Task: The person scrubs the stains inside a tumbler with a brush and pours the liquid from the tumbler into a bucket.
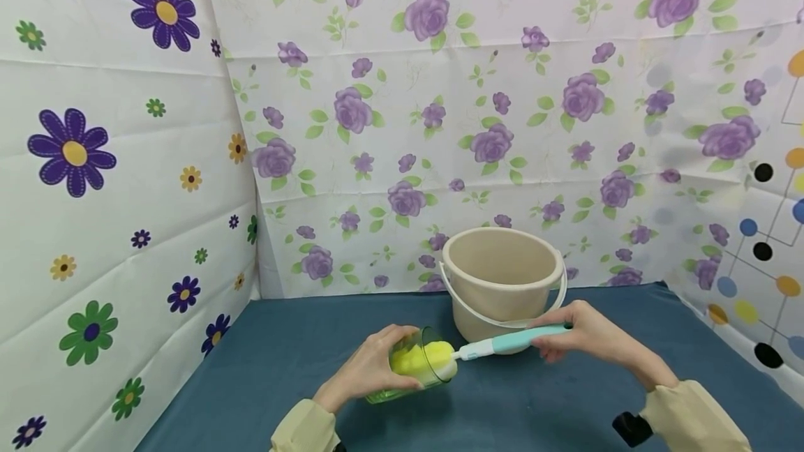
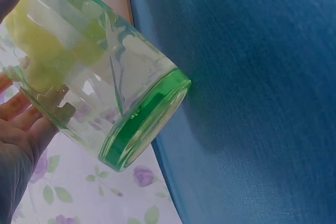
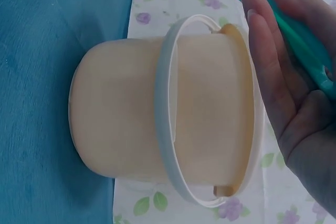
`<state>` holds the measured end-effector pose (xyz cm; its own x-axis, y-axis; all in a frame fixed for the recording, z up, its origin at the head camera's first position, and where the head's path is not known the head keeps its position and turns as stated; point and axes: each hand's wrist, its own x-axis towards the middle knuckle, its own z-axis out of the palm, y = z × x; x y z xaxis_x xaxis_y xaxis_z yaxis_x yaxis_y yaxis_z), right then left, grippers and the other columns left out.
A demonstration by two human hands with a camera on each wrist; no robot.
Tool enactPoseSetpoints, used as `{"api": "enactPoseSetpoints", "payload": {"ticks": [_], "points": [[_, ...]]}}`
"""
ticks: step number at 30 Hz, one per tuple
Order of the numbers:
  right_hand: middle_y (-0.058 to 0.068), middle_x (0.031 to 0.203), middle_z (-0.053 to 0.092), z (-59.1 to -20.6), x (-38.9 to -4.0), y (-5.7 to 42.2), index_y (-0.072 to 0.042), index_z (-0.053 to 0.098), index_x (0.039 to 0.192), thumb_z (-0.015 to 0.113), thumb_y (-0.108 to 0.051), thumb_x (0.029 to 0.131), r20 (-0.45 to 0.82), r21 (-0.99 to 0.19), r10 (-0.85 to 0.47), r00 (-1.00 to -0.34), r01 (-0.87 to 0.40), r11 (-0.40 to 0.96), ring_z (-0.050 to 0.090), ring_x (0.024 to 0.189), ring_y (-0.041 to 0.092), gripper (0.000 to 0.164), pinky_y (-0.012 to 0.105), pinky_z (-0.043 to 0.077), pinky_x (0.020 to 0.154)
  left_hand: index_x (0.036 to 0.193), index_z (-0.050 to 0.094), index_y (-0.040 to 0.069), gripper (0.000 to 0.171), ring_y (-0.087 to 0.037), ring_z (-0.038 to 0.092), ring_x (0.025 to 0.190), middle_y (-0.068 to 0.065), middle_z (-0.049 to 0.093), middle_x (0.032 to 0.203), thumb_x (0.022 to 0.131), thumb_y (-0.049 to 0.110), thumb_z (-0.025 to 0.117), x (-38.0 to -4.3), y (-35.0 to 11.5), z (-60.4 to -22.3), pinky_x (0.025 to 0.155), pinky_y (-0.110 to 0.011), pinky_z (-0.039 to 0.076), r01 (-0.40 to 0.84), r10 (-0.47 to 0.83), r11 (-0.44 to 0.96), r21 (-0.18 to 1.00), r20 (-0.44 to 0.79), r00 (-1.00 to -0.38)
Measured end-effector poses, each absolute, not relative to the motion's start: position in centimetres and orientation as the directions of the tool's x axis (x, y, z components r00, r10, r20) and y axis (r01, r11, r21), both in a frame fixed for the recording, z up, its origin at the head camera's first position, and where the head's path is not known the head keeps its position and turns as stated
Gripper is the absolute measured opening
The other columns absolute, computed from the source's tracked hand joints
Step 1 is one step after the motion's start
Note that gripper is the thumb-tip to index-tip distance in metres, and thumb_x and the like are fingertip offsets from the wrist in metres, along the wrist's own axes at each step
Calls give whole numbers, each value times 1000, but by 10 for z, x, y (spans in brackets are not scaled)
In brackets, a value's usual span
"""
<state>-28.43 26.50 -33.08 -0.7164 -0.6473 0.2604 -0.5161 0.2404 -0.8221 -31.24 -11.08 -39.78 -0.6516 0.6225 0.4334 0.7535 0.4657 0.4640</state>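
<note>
My left hand [image 1: 375, 363] grips a clear green-tinted glass [image 2: 144, 103] around its side, tilted so its mouth faces right and its thick green base faces down-left. Inside the glass sits the yellow and white sponge head [image 1: 422, 360] of a cleaning brush, partly out at the rim. The brush's white and turquoise handle [image 1: 530, 337] slants up to the right, and my right hand [image 1: 581, 332] holds its far end between thumb and fingers. In the right wrist view the turquoise handle [image 3: 291, 30] lies across the fingers. Drops cling to the glass wall in the left wrist view.
A cream bucket [image 1: 477, 305] with a white handle [image 1: 484, 319] stands just behind the brush, close to the right hand. Blue cloth [image 1: 301, 347] covers the table. Flower-printed sheets [image 1: 389, 145] hang behind and on the left; a dotted one hangs on the right.
</note>
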Motion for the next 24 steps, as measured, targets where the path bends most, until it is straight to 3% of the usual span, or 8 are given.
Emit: {"api": "enactPoseSetpoints", "payload": {"ticks": [8,14,24], "points": [[13,79,66,-334,-289,249,10,60,110,61,-3,86,295,-809,-648,-702,-545,221,63,63,29,28,41,50,54,129,47,19,73,-12,50,97,5,50,112,69,51,72,-312,-111,-398,78,-33,44,758,620,459,464,444,-647],[9,79,66,-337,-292,241,15,57,109,60,1,85,307,-793,-647,-698,-563,231,63,63,28,28,39,51,54,130,47,19,74,-12,50,99,5,50,114,68,53,72,-311,-112,-397,79,-34,44,743,614,468,478,429,-662],[18,78,65,-345,-294,236,11,59,110,59,0,86,312,-812,-663,-680,-554,186,63,63,29,26,40,50,54,130,46,18,73,-12,49,99,5,50,113,70,51,72,-313,-112,-397,79,-34,44,758,624,451,471,441,-645]]}}
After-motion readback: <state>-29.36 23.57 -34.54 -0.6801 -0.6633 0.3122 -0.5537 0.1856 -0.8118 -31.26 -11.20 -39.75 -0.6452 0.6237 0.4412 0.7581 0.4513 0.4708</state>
